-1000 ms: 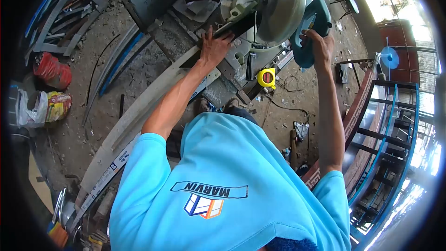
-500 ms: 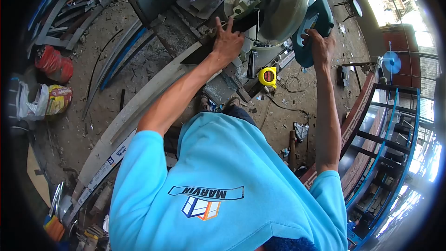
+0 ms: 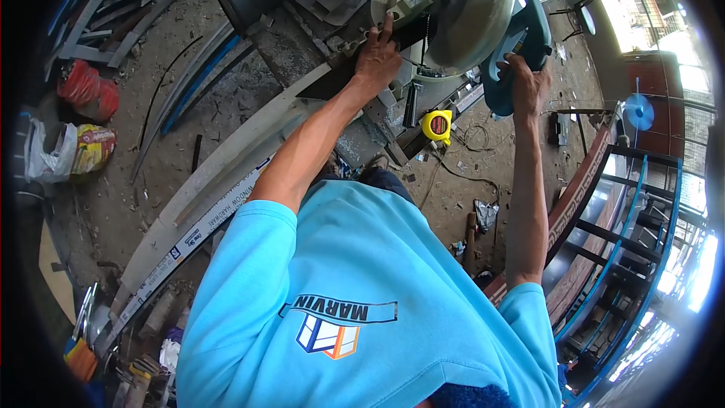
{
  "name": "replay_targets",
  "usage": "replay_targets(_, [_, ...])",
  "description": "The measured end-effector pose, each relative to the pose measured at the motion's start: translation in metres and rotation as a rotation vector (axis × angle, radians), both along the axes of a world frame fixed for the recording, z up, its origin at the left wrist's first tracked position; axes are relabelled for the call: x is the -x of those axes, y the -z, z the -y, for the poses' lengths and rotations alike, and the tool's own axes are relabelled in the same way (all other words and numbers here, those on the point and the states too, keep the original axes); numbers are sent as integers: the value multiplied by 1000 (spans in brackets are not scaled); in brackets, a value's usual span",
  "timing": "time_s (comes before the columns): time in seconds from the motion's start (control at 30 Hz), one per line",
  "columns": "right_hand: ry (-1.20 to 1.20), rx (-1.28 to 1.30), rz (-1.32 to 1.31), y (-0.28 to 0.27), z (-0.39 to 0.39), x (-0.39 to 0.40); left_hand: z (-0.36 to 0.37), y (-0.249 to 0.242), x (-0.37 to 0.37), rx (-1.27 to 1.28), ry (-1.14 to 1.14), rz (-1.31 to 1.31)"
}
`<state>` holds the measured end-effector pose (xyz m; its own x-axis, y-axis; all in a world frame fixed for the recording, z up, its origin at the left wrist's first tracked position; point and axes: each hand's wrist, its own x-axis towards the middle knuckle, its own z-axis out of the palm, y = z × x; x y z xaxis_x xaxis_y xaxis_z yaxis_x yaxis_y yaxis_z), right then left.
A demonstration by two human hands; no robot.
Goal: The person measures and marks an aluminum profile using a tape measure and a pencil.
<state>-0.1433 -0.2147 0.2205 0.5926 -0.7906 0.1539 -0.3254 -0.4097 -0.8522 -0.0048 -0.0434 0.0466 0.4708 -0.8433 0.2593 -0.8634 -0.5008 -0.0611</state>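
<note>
A miter saw with a round, cloudy blade guard [image 3: 470, 19] and a teal handle [image 3: 538, 26] stands at the top of the view. My right hand [image 3: 527, 81] is wrapped round the lower part of that handle. Across the saw's bed lies a dark metal profile [image 3: 326, 83], and my left hand [image 3: 377, 59] grips it just left of the guard, one finger stretched toward the fence. The blade's cutting edge is hidden by the guard. Below the saw, a yellow tape measure [image 3: 436, 127] rests at the bench edge.
Long pale strips [image 3: 189, 189] run from the saw toward the lower left. A red bag [image 3: 89, 91] and a white plastic bag [image 3: 51, 153] sit at left. Metal frames [image 3: 627, 234] lean at right, near a blue fan [image 3: 638, 111]. Scraps and a cable litter the floor.
My left hand's spread fingers have drawn in over the profile, leaving one extended. The view has shifted slightly; my right hand keeps its hold on the saw handle.
</note>
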Motion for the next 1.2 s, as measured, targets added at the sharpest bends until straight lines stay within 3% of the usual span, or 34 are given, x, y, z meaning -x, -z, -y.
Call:
replay_targets(0.1, [-19, -3, -45, -7, 3, -1, 2, -4, 1, -56, -13, -6])
replay_targets(0.2, [-20, -203, 5, -42, 11, -17, 4, 0, 2, -2, -42, 31])
replay_targets(0.27, [-147, -344, 61, -80, 14, -25, 7, 0, 2, -27, -46, 56])
replay_targets(0.33, [-113, -417, -25, -100, 32, -37, 6, -9, 3, -63, -42, 33])
replay_targets(0.43, [-145, -299, -32, -113, 27, -37, 10, -3, 5, -83, -39, 31])
replay_targets(0.53, [-505, -415, 52, -130, -1, -24, 12, -1, 1, -39, -62, 58])
replay_targets(0.57, [-58, -279, -41, -100, 21, -38, 12, 0, 0, -27, -62, 71])
replay_targets(0.77, [-123, -394, 104, -33, 12, -10, 10, 2, 1, -26, -55, 63])
replay_targets(1.2, [-50, -301, 92, -21, -2, -4, 9, 2, 1, 23, -32, 78])
